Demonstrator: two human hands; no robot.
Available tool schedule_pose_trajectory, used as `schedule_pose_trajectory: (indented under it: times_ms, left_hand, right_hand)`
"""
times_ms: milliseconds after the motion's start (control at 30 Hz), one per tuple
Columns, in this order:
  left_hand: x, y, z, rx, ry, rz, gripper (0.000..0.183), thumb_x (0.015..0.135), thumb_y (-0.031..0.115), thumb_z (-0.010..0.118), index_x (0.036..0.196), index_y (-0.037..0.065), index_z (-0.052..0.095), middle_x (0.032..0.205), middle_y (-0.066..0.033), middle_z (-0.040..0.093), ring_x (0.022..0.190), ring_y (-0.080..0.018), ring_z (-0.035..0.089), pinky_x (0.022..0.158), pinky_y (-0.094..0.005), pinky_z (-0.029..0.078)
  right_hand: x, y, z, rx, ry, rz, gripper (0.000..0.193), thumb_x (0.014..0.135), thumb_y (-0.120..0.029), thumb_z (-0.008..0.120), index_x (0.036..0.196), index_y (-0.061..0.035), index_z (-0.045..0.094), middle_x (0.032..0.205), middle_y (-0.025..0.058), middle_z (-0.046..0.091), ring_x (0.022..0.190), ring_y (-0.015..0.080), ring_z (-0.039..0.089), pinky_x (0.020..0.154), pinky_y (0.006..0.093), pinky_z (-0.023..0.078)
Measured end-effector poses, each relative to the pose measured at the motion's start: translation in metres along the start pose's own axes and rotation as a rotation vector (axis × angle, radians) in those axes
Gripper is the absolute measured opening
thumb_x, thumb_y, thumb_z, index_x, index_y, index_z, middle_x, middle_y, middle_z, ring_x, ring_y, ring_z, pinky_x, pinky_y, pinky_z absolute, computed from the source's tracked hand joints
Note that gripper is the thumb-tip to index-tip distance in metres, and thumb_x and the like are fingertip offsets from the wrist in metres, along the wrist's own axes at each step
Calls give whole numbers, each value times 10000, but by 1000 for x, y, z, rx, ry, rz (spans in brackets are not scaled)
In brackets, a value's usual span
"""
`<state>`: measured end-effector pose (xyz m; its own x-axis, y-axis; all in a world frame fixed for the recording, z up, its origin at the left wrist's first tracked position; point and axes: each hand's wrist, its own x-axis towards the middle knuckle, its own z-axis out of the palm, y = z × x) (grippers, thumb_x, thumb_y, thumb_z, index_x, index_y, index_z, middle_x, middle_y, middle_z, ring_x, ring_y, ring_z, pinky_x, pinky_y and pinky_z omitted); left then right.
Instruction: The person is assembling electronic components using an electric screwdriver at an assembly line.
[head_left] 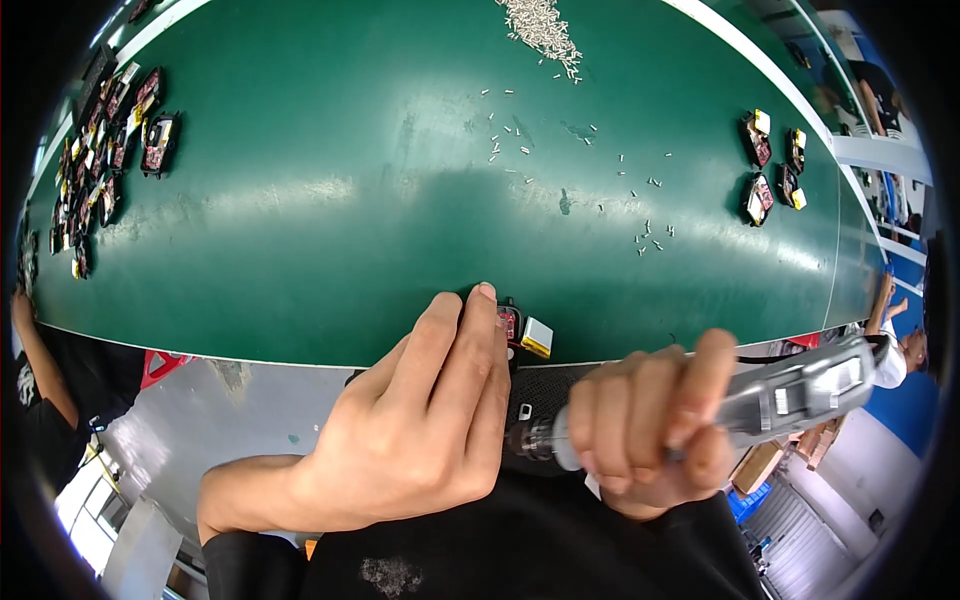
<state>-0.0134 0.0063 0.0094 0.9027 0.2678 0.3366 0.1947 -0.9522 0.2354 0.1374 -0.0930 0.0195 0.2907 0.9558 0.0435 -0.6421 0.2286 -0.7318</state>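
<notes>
The small black-cased unit with a red circuit board (508, 324) sits near the front edge of the dark green surface (350, 270), a white-and-yellow rectangular block (537, 337) at its right side. The left hand (415, 420) partly covers the unit; its grip has the fingers side by side, but whether they pinch the case or only press on it cannot be told, as the contact is hidden. The right hand (650, 425) has its grip wrapped around a grey, elongated power tool (795, 395), blurred in part, whose dark front end points toward the left hand. The step in hand appears to be working on the unit with this tool. Brace the case against the surface and hold the left fingertips clear of the tip's path. Align the tool squarely with the working point, seat the tip before applying power, and use light, even pressure. Avoid loading the block. The short silver metal pins (540, 35) at the far side may be fasteners; handle them singly.
</notes>
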Motion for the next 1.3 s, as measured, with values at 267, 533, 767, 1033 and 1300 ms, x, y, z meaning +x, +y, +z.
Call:
schedule_pose_trajectory:
  times_ms: [267, 533, 767, 1033, 1300]
  left_hand:
    - [-1, 4, -8, -38, -170, -43, 333, 646, -30, 652, 955, -151, 619, 1110, -264, 600, 910, -337, 611, 621, -320, 546]
    - [-6, -1, 1, 27, -70, -11, 314, 646, -67, 635, 951, -138, 631, 1081, -246, 622, 883, -315, 625, 626, -304, 551]
    - [-5, -5, 5, 8, 2, -1, 292, 618, -55, 655, 900, -130, 648, 1013, -220, 652, 840, -283, 633, 631, -291, 556]
    - [-8, -4, 8, -18, 26, -23, 287, 620, -46, 661, 895, -128, 649, 1003, -218, 654, 835, -277, 632, 633, -292, 558]
    - [-10, -10, 3, -147, -8, -8, 343, 617, -14, 617, 928, -158, 609, 1064, -269, 614, 859, -319, 609, 649, -327, 555]
  right_hand:
    - [49, -45, 0, -174, -152, -93, 237, 953, -308, 513, 894, -89, 442, 580, 14, 442, 481, 114, 461, 559, 266, 415]
    - [60, -30, -11, -225, -190, 2, 293, 963, -390, 481, 895, -107, 447, 558, -6, 427, 490, 107, 458, 552, 262, 404]
    - [64, -26, -13, -202, -196, 4, 286, 967, -386, 474, 895, -110, 445, 560, -8, 431, 482, 101, 449, 546, 254, 402]
    - [72, -26, -20, -170, -277, 70, 280, 969, -379, 472, 889, -113, 434, 564, -4, 443, 489, 111, 460, 554, 255, 411]
    - [70, -23, -5, -374, -365, 10, 283, 932, -351, 562, 841, -113, 440, 539, -20, 470, 438, 94, 454, 482, 248, 408]
